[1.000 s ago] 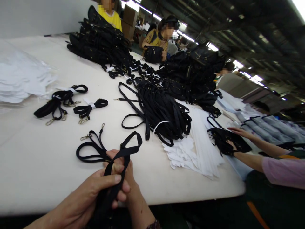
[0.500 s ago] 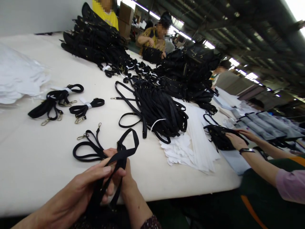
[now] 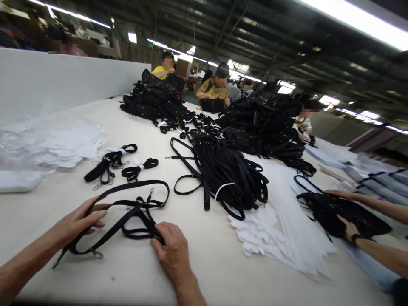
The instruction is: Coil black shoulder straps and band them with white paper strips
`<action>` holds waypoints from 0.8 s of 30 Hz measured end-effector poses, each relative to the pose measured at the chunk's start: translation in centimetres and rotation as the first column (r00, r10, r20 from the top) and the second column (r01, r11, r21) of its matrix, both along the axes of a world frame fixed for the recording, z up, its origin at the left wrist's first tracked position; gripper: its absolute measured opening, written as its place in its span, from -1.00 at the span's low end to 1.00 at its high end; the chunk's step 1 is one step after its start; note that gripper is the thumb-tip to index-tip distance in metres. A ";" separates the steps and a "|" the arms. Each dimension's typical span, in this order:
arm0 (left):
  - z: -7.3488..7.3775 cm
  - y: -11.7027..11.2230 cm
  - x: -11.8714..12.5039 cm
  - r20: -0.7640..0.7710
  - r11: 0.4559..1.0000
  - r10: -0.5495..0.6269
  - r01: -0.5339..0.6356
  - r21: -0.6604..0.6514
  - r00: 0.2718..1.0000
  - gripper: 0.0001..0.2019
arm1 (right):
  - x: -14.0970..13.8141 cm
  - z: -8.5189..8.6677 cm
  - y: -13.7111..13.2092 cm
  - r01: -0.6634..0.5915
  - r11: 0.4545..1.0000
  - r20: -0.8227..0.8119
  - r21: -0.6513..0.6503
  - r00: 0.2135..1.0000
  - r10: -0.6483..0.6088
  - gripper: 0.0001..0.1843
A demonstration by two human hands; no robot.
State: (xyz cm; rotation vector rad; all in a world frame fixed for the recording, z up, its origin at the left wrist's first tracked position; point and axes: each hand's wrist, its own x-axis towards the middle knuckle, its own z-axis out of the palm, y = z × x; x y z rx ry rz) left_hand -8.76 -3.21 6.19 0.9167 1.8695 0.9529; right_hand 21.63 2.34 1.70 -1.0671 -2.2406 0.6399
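A black webbing strap (image 3: 127, 214) with small metal swivel clips lies spread in loops on the white table (image 3: 204, 272). My left hand (image 3: 79, 219) grips one loop of it between thumb and fingers, at the left. My right hand (image 3: 170, 244) presses down on the strap's lower loop, its fingers curled over the webbing. Two tied strap bundles (image 3: 123, 165) lie just beyond the strap, and a large bunch of black straps (image 3: 229, 178) sits to the right of my right hand.
A co-worker's hands (image 3: 346, 212) rest on a black bag (image 3: 338, 216) at the right, beside white paper sheets (image 3: 280, 225). Stacks of black bags (image 3: 156, 102) fill the far table. White sheets in plastic (image 3: 54, 144) lie at the left. Seated people work beyond.
The strap has gone from being held up between my hands to lying spread on the table. My hands have moved apart, and the view has tilted upward.
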 end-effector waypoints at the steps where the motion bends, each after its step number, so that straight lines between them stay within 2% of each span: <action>1: -0.4 0.0 -1.6 -0.195 0.999 -0.046 0.040 -0.035 0.980 -0.17 | 0.0 0.0 0.0 -0.003 1.000 -0.006 0.000 1.000 0.003 -0.58; 3: -0.3 -0.1 -4.2 -0.499 0.994 -0.098 0.061 -0.090 0.861 -0.15 | 0.0 0.1 0.1 -0.007 1.000 -0.025 0.008 1.000 0.007 -0.58; 4: 0.0 -0.2 -5.1 -0.587 0.995 -0.088 0.050 -0.081 0.805 -0.17 | 0.0 0.1 0.2 -0.008 1.000 -0.034 0.014 0.999 0.009 -0.58; 6: 0.8 -0.3 -5.4 -0.644 0.997 -0.066 0.070 -0.019 0.762 -0.20 | 0.0 0.0 0.3 -0.015 1.000 -0.041 0.027 0.999 0.017 -0.58; 9: 1.1 -0.1 -2.9 -0.675 0.973 -0.129 0.223 0.054 0.726 -0.21 | 0.0 0.0 0.4 -0.022 0.999 -0.033 0.045 0.999 0.024 -0.58; 11: 0.3 0.1 -0.3 -0.743 0.934 -0.203 0.354 0.049 0.638 -0.22 | 0.1 -0.1 0.4 -0.017 0.998 -0.026 0.058 0.999 0.019 -0.57; 13: -0.9 0.5 1.6 -0.805 0.907 -0.225 0.420 0.033 0.549 -0.31 | 0.1 -0.1 0.4 -0.013 0.997 -0.021 0.072 1.000 0.015 -0.56; 14: -1.3 0.7 2.2 -0.820 0.903 -0.221 0.428 0.032 0.528 -0.39 | 0.1 -0.2 0.4 -0.013 0.997 -0.019 0.078 1.000 0.015 -0.56; 16: -1.8 1.3 2.2 -0.807 0.911 -0.210 0.411 0.043 0.551 -0.56 | 0.1 -0.2 0.3 -0.012 0.996 -0.018 0.083 1.000 0.014 -0.56; 18: -1.4 2.0 1.0 -0.728 0.925 -0.238 0.379 0.032 0.642 -0.65 | 0.1 -0.1 0.3 -0.007 0.997 -0.021 0.079 1.000 0.009 -0.56; 21: 0.4 3.0 -1.3 -0.492 0.918 -0.369 0.393 -0.057 0.789 -0.62 | 0.1 0.0 0.3 -0.007 0.997 -0.032 0.075 0.999 0.009 -0.59; 23: 1.9 3.3 -2.5 -0.360 0.892 -0.447 0.440 -0.108 0.819 -0.61 | 0.1 0.0 0.3 -0.012 0.997 -0.035 0.079 0.999 0.015 -0.60; 24: 2.6 3.4 -2.9 -0.341 0.883 -0.467 0.454 -0.124 0.816 -0.60 | 0.1 0.0 0.4 -0.016 0.996 -0.037 0.085 0.999 0.019 -0.60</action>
